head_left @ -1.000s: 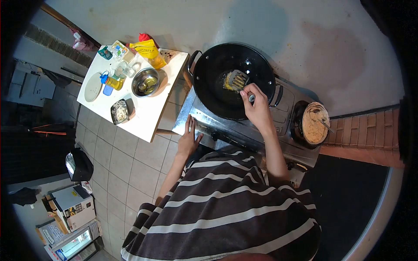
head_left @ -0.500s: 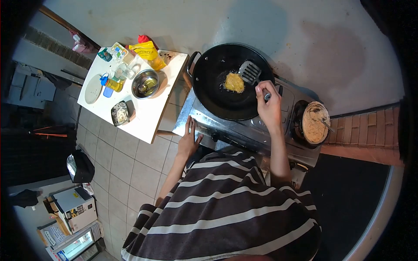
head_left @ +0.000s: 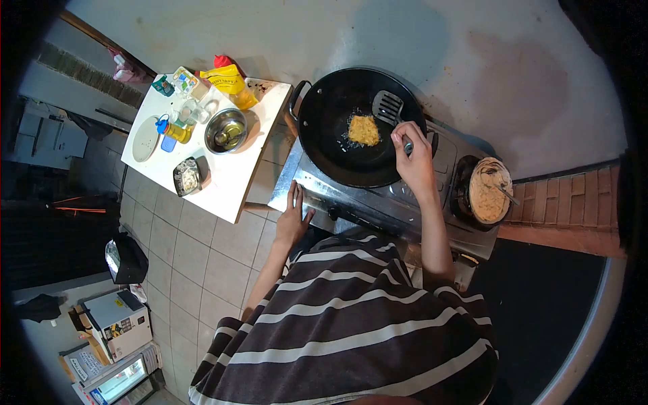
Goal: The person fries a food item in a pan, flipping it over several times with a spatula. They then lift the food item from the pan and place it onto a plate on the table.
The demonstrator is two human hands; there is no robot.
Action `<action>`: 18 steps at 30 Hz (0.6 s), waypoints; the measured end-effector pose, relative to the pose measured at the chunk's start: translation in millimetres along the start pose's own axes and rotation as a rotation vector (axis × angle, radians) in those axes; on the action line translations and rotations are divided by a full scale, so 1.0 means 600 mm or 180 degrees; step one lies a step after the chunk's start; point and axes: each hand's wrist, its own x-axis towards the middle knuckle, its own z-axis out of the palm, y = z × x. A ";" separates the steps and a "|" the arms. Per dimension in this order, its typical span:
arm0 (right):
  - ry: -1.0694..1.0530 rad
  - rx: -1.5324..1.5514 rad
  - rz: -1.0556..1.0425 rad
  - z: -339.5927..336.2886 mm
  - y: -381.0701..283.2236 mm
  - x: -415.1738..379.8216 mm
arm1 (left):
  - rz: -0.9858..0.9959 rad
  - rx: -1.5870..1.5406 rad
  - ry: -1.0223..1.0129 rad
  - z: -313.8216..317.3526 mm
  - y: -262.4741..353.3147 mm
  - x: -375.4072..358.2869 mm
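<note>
My right hand (head_left: 414, 154) grips the handle of a slotted spatula (head_left: 388, 106), its fingers wrapped round it over the right rim of a black wok (head_left: 331, 158). The spatula's head is inside the wok, just up and right of a golden-brown frying piece of food (head_left: 363, 131) ringed by bubbling oil. The wok sits on a steel gas stove (head_left: 364, 201). At the stove's left front edge, my left hand (head_left: 292, 219) rests with fingers stretched out on the metal, holding nothing.
Right of the wok, a pan of orange-beige mixture (head_left: 487, 192) has a spoon in it. On a white table (head_left: 233, 192) at left stand a steel bowl (head_left: 225, 131), a yellow oil pouch (head_left: 231, 82), a small dark container (head_left: 186, 177), a plate (head_left: 145, 138) and several bottles.
The spatula's head has lifted slightly away from the food, and my right hand has shifted a little left. More bubbles show around the food. My left hand stays put.
</note>
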 end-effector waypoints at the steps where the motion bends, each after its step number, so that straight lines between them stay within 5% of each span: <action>1: -0.0027 0.0040 -0.0004 0.001 -0.001 0.000 | 0.0011 -0.0007 0.0017 0.000 0.000 0.000; 18: -0.0260 -0.0122 0.0167 0.004 -0.023 -0.029 | -0.0044 0.0032 -0.0034 0.000 0.002 0.000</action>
